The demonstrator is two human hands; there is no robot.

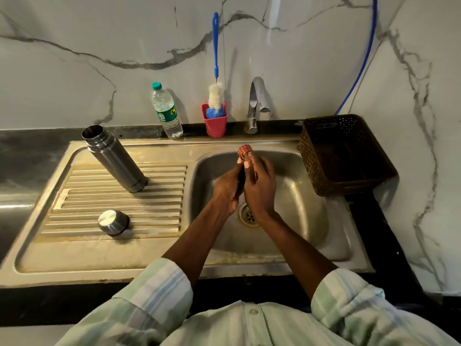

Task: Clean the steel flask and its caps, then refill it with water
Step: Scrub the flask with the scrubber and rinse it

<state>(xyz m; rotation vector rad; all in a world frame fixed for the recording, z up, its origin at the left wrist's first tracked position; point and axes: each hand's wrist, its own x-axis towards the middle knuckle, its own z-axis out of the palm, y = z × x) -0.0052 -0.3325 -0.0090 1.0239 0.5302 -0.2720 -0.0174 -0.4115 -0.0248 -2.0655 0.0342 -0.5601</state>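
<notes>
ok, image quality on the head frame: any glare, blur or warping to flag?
Head view: wide-angle warping bends the sink edges and tilts the flask; glare streaks on the wall above the tap and on the steel cap; both hands, left hand and right hand, are slightly soft, hiding what they grip besides the scrubber.

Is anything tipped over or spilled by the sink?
Nothing stands out. The open steel flask stands on the ribbed drainboard, its steel cap set nearby, and no spill shows.
</notes>
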